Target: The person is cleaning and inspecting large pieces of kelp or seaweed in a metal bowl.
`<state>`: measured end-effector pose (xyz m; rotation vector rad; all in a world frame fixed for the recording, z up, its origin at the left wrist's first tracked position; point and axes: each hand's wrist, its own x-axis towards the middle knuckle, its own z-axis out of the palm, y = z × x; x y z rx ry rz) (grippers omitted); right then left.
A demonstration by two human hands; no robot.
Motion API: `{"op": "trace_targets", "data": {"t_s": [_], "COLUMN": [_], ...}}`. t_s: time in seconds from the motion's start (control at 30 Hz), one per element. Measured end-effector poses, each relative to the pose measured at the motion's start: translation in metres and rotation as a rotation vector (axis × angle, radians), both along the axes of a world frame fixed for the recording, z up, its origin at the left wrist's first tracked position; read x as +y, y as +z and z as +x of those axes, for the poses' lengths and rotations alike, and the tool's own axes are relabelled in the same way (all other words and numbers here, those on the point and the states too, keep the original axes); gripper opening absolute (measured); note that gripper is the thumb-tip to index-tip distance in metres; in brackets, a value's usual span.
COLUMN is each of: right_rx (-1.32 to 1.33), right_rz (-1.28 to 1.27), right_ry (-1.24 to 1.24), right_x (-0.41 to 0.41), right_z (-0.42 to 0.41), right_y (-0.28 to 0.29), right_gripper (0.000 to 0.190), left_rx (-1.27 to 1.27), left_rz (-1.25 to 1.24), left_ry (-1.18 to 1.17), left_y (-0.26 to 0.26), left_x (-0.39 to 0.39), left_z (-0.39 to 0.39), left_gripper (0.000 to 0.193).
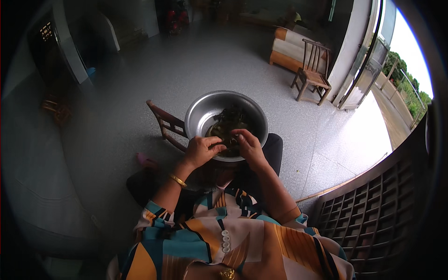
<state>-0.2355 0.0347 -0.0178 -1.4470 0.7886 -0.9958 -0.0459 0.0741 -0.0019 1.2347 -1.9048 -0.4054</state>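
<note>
A wide metal basin (201,112) stands in front of me, on what looks like a wooden chair (166,122) whose back rises at its left. Dark green and brownish strips, perhaps vegetable or plant matter, lie in the basin (229,120). Over the near rim is my left hand (203,148), a gold bangle on its wrist, thumb and fingertips close together. My right hand (248,145) is over the right part of the basin, thumb near the bent fingers. Something thin and pale shows by its fingertips. Whether either hand grips a strip is too small to tell.
A wooden chair (315,78) and a wood-edged bench (290,47) stand at the back right, beside an open door (374,70). Dark latticework (371,210) is close on my right. A low wooden seat (57,106) stands far left, and a pink shoe (146,160) is on the floor.
</note>
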Motion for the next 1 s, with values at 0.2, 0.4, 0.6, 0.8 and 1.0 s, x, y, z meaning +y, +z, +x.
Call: {"op": "trace_targets", "data": {"t_s": [0.2,0.4,0.6,0.8,1.0], "right_rx": [0.117,0.044,0.030,-0.001,-0.068], "right_rz": [-0.002,0.245,0.488,0.529,0.366], "right_ry": [0.242,0.506,0.407,0.298,0.074], "right_x": [-0.016,-0.006,-0.004,0.000,0.014], "right_z": [-0.019,0.000,0.000,-0.004,-0.004], "right_y": [-0.001,0.018,0.005,0.009,0.009], "right_gripper": [0.046,0.054,0.040,0.027,0.028], "left_rx": [-0.089,-0.278,-0.518,-0.544,-0.519], "left_rz": [0.033,0.023,-0.069,-0.185,-0.295], "left_ry": [-0.114,-0.193,-0.162,-0.244,-0.242], "left_y": [0.011,0.013,0.015,0.012,0.008], "left_x": [-0.008,-0.025,-0.028,-0.041,-0.050], "left_z": [0.007,0.004,0.007,0.017,0.024], "left_gripper": [0.023,0.019,0.014,0.011,0.004]}}
